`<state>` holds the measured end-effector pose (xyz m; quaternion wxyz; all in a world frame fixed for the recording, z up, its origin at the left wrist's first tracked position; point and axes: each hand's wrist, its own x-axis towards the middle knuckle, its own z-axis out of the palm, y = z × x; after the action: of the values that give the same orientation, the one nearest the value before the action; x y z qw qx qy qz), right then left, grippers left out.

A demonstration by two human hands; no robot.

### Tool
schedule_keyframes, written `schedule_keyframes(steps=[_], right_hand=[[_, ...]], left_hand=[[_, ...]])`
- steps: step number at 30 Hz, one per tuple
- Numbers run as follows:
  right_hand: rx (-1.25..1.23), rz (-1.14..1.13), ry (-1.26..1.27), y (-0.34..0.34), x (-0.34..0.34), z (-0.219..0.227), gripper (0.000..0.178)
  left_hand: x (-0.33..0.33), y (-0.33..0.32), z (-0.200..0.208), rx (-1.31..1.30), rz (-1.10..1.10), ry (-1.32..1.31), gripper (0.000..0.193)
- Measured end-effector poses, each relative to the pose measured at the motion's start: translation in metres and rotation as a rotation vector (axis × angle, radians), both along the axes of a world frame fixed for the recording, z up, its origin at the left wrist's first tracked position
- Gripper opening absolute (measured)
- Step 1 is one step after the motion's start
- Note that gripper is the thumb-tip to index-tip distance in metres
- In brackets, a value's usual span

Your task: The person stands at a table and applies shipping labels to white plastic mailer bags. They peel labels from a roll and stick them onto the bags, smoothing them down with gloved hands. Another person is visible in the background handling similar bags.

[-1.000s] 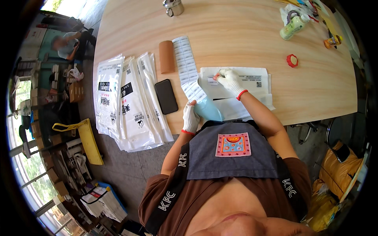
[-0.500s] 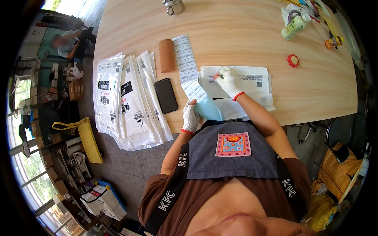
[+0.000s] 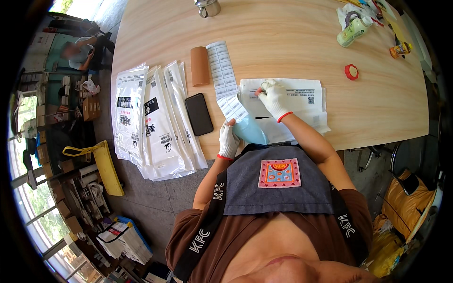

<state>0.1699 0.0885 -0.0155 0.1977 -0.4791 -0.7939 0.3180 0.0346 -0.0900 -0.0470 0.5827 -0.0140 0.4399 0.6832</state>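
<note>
My left hand (image 3: 228, 142), in a white fingerless-tip glove with a red cuff, pinches a long strip of printed labels (image 3: 224, 70) at the table's near edge. The strip lies up the table, and its pale blue backing (image 3: 250, 129) curls down beside my apron. My right hand (image 3: 273, 98), gloved the same way, rests on the upper left part of a flat white plastic packet (image 3: 299, 94) with printing. Its fingers are bent and drawn together; whatever they may hold is hidden. Another white sheet or packet (image 3: 309, 123) lies under the near side.
Left of the strip are a brown roll (image 3: 199, 67), a black phone (image 3: 199, 114) and a fanned pile of white printed bags (image 3: 163, 127). A metal cup (image 3: 207, 7) stands far off. A red cap (image 3: 351, 72) and a green bottle (image 3: 354, 33) are at the right.
</note>
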Motion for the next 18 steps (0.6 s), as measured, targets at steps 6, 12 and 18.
schedule_keyframes(steps=[6, 12, 18], right_hand=[[0.117, -0.004, -0.197, -0.003, -0.005, 0.011, 0.021], [0.157, -0.077, -0.104, 0.009, 0.001, -0.007, 0.021], [0.411, 0.073, -0.327, 0.037, 0.018, 0.020, 0.016]], left_hand=[[0.000, -0.001, -0.001, 0.004, -0.001, 0.024, 0.024], [-0.001, -0.001, 0.000, -0.021, -0.016, 0.032, 0.024], [0.002, 0.003, 0.004, 0.043, 0.027, 0.016, 0.027]])
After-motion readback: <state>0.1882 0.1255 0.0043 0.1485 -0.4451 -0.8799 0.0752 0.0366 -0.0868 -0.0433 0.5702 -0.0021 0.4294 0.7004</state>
